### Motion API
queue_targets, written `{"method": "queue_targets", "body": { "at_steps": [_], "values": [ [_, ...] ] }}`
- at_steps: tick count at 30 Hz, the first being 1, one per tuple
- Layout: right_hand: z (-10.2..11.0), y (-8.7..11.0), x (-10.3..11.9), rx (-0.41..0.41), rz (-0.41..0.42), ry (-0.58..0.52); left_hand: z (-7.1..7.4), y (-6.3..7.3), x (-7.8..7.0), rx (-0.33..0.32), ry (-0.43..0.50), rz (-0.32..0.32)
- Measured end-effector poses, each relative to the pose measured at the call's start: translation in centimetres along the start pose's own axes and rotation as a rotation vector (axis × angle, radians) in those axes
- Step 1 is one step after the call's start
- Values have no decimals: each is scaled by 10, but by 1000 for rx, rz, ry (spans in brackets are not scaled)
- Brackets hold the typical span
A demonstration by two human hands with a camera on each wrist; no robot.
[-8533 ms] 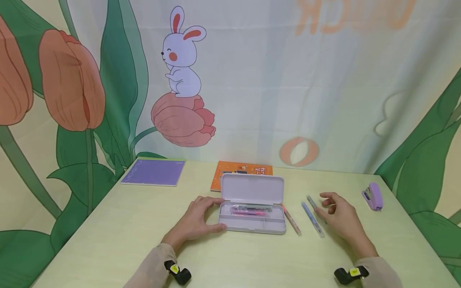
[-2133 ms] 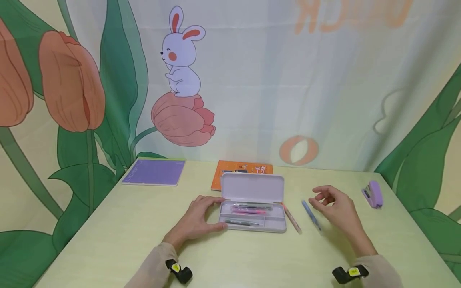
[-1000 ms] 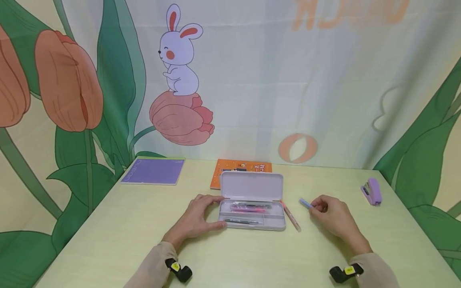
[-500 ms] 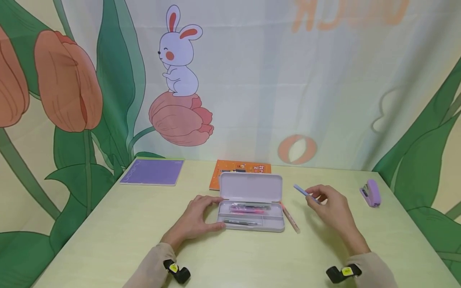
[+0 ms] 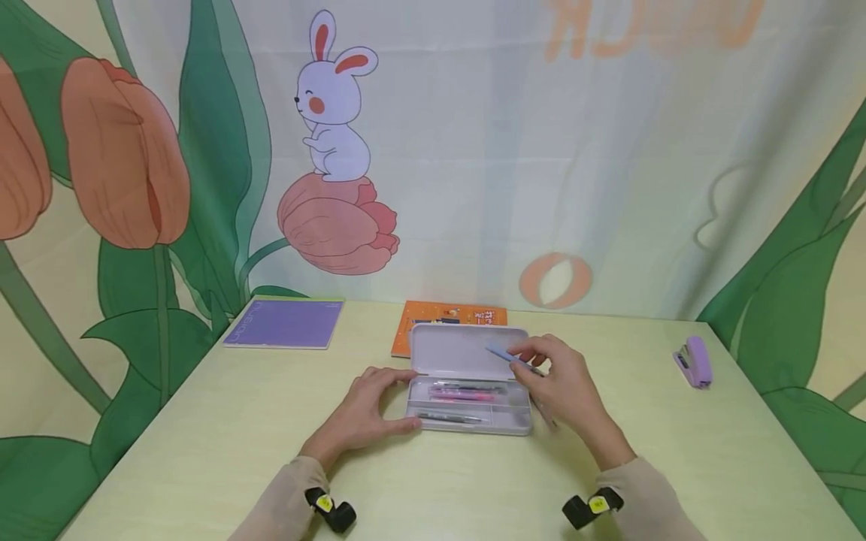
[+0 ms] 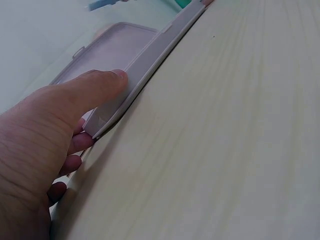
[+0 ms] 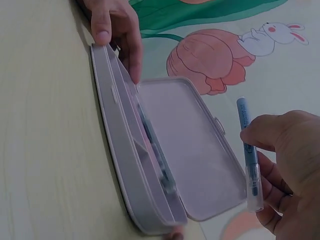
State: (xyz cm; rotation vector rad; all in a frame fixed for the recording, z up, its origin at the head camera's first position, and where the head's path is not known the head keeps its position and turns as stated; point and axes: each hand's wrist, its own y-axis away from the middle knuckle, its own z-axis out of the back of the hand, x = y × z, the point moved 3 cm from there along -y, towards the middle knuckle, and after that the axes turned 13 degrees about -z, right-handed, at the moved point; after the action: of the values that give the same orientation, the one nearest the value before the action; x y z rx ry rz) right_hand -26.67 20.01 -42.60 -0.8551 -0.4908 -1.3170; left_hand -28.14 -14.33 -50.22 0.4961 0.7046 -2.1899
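An open light-grey pencil case (image 5: 512,421) lies on the table with its lid standing up behind. My left hand (image 5: 361,417) holds its left end, the thumb (image 6: 102,86) against the front wall and the fingers round the end and back. My right hand (image 5: 563,385) pinches a blue pen with a clear cap (image 7: 243,112) between thumb and fingers, held above the case's right side, before the lid. Pink and grey pens (image 5: 463,395) lie in the rear compartment; a dark pen (image 5: 448,418) lies in the front left one. A coral-tipped pen (image 5: 543,415) rests beside the case, partly hidden by my right hand.
An orange book (image 5: 402,340) lies behind the case, partly covered by the lid. A purple notebook (image 5: 287,324) is at the back left. Toward the right edge of the table stands a purple stapler (image 5: 694,362). A printed curtain (image 5: 460,188) hangs behind the table.
A dark pen has come into the front compartment. My right hand has picked the blue pen off the table and moved it left over the case. My left hand has stayed put.
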Motion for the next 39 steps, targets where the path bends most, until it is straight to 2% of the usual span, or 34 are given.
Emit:
{"method": "queue_targets", "body": {
  "at_steps": [5,10,20,33,39],
  "values": [
    [-28,-2,19,54,21,-36,-1,0,-1,0,7,-2],
    [-50,-1,32,101,72,-26,-2,-2,-1,-8,7,-9],
    [-80,6,33,208,114,-6,-2,-3,-1,-8,-1,-18],
    [-92,11,27,258,64,61,0,-1,0,-7,-3,-16],
    [-85,9,28,243,18,77,0,0,0,-7,3,-5]
  ]
}}
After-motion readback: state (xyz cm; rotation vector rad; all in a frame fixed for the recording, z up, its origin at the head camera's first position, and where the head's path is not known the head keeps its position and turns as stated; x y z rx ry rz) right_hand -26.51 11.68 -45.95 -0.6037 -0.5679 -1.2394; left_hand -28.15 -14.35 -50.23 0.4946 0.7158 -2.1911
